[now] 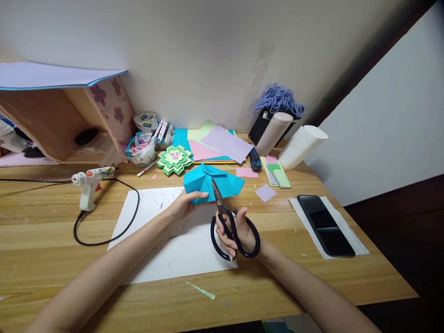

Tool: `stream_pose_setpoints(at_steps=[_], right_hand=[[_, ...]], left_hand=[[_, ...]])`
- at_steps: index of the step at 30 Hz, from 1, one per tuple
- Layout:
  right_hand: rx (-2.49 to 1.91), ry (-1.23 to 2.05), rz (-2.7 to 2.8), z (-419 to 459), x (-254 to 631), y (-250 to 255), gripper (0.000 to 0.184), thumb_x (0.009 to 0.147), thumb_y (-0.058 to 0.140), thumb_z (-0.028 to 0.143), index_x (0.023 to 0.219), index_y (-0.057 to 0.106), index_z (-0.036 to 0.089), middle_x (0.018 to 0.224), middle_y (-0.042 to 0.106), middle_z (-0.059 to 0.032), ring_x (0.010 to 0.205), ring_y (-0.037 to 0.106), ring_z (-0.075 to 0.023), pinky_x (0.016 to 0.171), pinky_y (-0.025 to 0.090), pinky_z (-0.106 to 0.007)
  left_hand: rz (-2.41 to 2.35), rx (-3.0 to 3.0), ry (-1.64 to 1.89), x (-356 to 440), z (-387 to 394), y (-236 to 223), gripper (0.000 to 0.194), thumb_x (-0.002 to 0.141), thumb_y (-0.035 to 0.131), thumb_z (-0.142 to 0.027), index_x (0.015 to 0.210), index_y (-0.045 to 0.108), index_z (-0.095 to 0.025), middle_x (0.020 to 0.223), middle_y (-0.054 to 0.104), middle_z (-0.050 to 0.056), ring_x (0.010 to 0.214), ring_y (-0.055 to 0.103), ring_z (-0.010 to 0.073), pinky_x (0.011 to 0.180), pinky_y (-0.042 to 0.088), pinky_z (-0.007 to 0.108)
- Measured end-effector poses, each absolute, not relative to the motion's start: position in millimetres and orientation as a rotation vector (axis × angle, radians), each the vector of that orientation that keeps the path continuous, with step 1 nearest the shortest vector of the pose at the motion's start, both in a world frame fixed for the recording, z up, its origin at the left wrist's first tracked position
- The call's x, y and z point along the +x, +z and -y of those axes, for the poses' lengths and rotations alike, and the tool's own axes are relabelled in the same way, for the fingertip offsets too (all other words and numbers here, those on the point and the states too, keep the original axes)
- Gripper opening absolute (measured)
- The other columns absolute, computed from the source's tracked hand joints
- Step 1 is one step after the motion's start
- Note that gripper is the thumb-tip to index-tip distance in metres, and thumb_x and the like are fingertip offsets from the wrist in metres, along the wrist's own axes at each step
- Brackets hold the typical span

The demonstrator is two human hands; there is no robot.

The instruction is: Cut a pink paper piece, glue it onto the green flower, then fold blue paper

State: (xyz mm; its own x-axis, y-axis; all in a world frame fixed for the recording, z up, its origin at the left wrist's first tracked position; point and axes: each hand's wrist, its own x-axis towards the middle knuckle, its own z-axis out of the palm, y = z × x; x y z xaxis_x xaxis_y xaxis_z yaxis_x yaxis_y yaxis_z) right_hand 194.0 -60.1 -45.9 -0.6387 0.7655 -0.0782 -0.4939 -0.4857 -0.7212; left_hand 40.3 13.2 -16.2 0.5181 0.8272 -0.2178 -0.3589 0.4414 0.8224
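My left hand point(187, 202) pinches a piece of folded blue paper point(197, 179) by its lower left edge, thumb on top and fingers hidden beneath. The paper is creased and juts out to the right. A pair of scissors point(221, 202) with big black loop handles is in my right hand point(243, 231), with several fingers through or around the loops. The blades point up and to the left, overlapping the blue paper's front, and look nearly closed. Below both hands lies a large white sheet point(156, 263) with pen marks. I cannot tell whether the blades touch the paper.
A white glue gun point(89, 187) with a black cord stands at left. Behind lie a layered green paper flower point(174, 160), purple paper point(227, 142) and a marker bunch point(163, 132). A phone point(326, 225) rests on tissue at right. White rolls point(301, 147) stand near the wall.
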Motion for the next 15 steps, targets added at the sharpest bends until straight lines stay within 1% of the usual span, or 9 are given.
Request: stream_pose_setpoints(at_steps=[3, 7, 11, 15], right_hand=[[-0.491, 2.161, 0.866, 61.0, 194.7, -43.0, 0.069, 0.054, 0.034, 0.085, 0.065, 0.044, 0.017, 0.031, 0.044, 0.0072, 0.022, 0.04, -0.0084, 0.024, 0.039, -0.02], [-0.49, 2.164, 0.87, 61.6, 195.4, -40.8, 0.069, 0.057, 0.032, 0.084, 0.064, 0.044, 0.017, 0.031, 0.043, 0.0074, 0.021, 0.039, -0.008, 0.022, 0.038, -0.019], [-0.508, 2.168, 0.878, 62.4, 195.2, -39.9, 0.067, 0.059, 0.033, 0.083, 0.064, 0.042, 0.017, 0.03, 0.042, 0.0079, 0.02, 0.037, -0.0076, 0.021, 0.035, -0.017], [-0.518, 2.187, 0.896, 63.6, 195.2, -36.9, 0.066, 0.058, 0.035, 0.083, 0.064, 0.041, 0.018, 0.03, 0.041, 0.0086, 0.02, 0.035, -0.0075, 0.021, 0.034, -0.017]], left_hand=[[-0.705, 0.763, 0.803, 40.1, -13.7, -15.4, 0.039, 0.064, 0.066, -0.014, 0.103, 0.062, -0.017, 0.1, 0.068, 0.005, 0.099, 0.061, 0.0258, 0.082, 0.053, 0.037], [-0.756, 0.763, 0.788, 39.7, -15.0, -14.5, 0.028, 0.062, 0.064, -0.015, 0.09, 0.064, -0.015, 0.09, 0.07, 0.005, 0.089, 0.064, 0.0241, 0.073, 0.054, 0.031], [-0.755, 0.769, 0.801, 39.2, -15.9, -16.0, 0.024, 0.061, 0.062, -0.015, 0.085, 0.064, -0.016, 0.09, 0.07, 0.003, 0.09, 0.064, 0.0233, 0.074, 0.054, 0.032], [-0.82, 0.758, 0.806, 37.5, -16.9, -18.6, 0.021, 0.059, 0.062, -0.016, 0.08, 0.064, -0.017, 0.083, 0.069, 0.002, 0.086, 0.063, 0.0213, 0.075, 0.052, 0.031]])
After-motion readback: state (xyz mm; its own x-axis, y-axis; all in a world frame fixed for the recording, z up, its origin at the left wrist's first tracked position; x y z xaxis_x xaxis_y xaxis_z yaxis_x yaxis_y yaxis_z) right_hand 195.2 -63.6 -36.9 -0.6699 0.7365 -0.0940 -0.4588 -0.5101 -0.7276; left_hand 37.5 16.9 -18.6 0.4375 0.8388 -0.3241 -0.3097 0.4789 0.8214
